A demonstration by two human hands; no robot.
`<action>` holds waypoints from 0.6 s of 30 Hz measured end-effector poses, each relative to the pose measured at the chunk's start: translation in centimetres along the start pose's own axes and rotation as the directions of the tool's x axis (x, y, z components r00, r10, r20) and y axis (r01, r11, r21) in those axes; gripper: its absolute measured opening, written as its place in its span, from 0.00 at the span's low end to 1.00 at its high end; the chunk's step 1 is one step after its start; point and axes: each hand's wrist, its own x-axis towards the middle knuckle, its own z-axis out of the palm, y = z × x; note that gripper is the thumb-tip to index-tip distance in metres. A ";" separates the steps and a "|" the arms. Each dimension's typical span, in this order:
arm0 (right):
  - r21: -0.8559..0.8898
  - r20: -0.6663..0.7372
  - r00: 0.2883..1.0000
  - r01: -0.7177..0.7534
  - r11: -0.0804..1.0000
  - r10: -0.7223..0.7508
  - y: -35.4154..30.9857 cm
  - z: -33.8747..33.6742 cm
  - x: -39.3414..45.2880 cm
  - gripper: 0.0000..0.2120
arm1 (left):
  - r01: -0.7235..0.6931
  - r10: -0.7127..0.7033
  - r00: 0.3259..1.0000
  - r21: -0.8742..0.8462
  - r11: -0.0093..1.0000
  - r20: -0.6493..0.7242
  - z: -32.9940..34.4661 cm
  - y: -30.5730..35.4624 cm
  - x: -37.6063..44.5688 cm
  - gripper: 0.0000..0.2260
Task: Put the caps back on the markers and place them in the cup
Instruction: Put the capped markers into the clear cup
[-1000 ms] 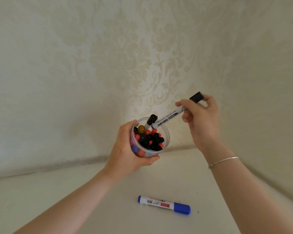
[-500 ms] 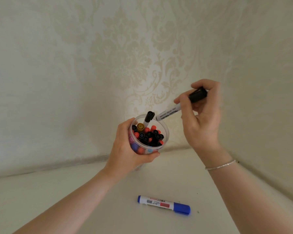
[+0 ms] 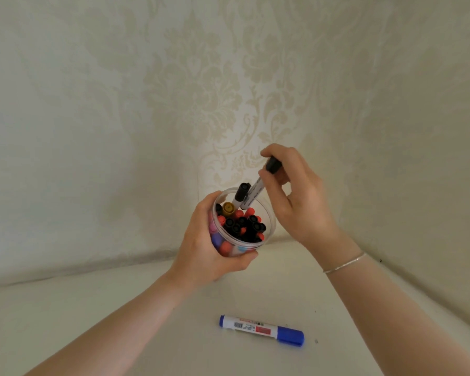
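Forearms enter from the bottom corners of the frame and meet around centre. Nearest item: blue marker (image 3: 261,329), capped, lying flat on the white tabletop (image 3: 120,335) at lower centre, cap end pointing right, well apart from both hands. Above it, left hand (image 3: 205,245) grips the clear plastic cup (image 3: 269,226), fingers curled round its left wall and thumb along the lower rim; cup is tilted toward the camera, and I can't tell if its base touches the table. Cup is packed with capped markers (image 3: 242,223), mostly black and red ends up, one yellow-brown end at the back left, one taller black-capped one standing above the rest. Right hand (image 3: 296,196), just right of the cup and higher, pinches a black marker (image 3: 255,191) near its capped top between thumb and forefinger, other fingers loosely curled. That marker slopes down-left, lower end already inside the cup mouth beside the tall one. Thin silver bracelet (image 3: 345,263) on the right wrist. Behind everything, cream damask wallpaper (image 3: 201,77) covers the corner walls.
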 end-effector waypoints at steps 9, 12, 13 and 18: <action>0.025 0.006 0.982 -0.189 0.982 0.189 0.7 0.4 -0.7 0.15 | -0.114 0.116 0.993 0.093 0.989 -0.012 0.4 0.6 1.2 0.46; 0.169 0.098 0.920 -0.391 0.905 0.379 0.3 0.6 -0.3 0.11 | -0.127 0.131 0.991 0.105 0.986 -0.038 0.5 0.9 1.6 0.45; 0.229 0.203 0.858 -0.510 0.829 0.472 0.1 0.6 -0.1 0.10 | -0.147 0.152 0.987 0.109 0.983 -0.042 0.5 1.1 1.8 0.44; 0.525 0.320 0.723 -0.674 0.520 0.612 0.2 0.6 -0.2 0.17 | -0.209 0.211 0.977 0.108 0.972 -0.006 0.7 1.8 3.3 0.45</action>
